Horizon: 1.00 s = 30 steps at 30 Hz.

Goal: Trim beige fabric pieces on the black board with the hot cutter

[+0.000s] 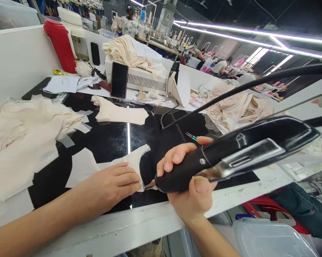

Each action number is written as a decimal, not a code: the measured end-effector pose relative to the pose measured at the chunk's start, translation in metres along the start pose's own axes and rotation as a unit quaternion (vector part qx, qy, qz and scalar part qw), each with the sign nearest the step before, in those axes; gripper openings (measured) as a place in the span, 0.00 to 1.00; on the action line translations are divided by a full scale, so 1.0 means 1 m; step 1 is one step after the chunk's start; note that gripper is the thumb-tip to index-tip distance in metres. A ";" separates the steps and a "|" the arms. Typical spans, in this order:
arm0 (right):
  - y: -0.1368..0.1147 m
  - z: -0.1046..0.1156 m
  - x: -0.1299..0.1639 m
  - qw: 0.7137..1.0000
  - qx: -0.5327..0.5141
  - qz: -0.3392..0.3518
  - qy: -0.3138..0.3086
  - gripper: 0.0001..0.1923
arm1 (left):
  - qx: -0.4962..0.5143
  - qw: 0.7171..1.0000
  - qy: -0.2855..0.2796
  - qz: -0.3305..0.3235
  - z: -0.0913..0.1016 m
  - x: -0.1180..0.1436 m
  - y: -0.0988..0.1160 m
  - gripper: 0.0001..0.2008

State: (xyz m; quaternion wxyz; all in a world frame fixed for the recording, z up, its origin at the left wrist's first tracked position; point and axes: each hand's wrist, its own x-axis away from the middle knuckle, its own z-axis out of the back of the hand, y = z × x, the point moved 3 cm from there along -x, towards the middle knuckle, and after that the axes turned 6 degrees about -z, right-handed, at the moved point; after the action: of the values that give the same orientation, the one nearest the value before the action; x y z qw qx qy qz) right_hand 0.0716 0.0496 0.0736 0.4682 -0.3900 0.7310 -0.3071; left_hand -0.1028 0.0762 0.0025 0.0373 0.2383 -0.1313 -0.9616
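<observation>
My left hand (120, 182) lies flat, fingers stretched out, on a cream fabric piece (135, 159) with pale translucent edging. My right hand (189, 185) is wrapped round a black corded hand tool (182, 169) with a silver lever. I cannot make out its exact kind. Its thin coppery tip is at the fabric's lower right edge, just right of my left fingertips; whether it touches is unclear. Part of the fabric is hidden under my left hand. Farther back on the black worktop (161, 146) rests a neat stack of cream pieces (120, 111).
A large cream fabric pile (21, 132) covers the left side. Small snips (191, 136) lie behind my right hand. A black cable (230, 87) crosses the right. At the back are a phone (119, 80), a white vented box (145, 84) and a red container (60, 46).
</observation>
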 end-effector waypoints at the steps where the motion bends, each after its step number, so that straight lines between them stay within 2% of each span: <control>1: 0.000 0.000 0.000 1.000 0.002 0.002 -0.002 0.23 | -0.001 1.000 0.001 0.000 0.000 0.000 0.000 0.16; 12: 0.001 -0.002 0.003 1.000 0.003 0.011 -0.015 0.19 | 0.001 1.000 -0.002 -0.004 -0.002 0.002 -0.002 0.17; 20: 0.003 -0.005 0.003 1.000 -0.023 0.010 -0.013 0.21 | -0.015 1.000 -0.004 -0.001 -0.004 0.003 -0.002 0.18; 25: 0.003 -0.005 0.005 1.000 -0.005 0.010 -0.010 0.19 | -0.016 1.000 -0.006 -0.006 -0.005 0.003 -0.001 0.19; 30: 0.005 -0.006 0.006 1.000 -0.009 0.001 -0.003 0.22 | -0.043 0.999 0.013 -0.005 -0.002 0.003 -0.001 0.16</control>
State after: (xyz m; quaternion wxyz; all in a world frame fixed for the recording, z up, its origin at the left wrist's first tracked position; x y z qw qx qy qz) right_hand 0.0629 0.0475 0.0692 0.4671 -0.3941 0.7327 -0.2993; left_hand -0.1043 0.0767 -0.0004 0.0447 0.2491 -0.0885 -0.9634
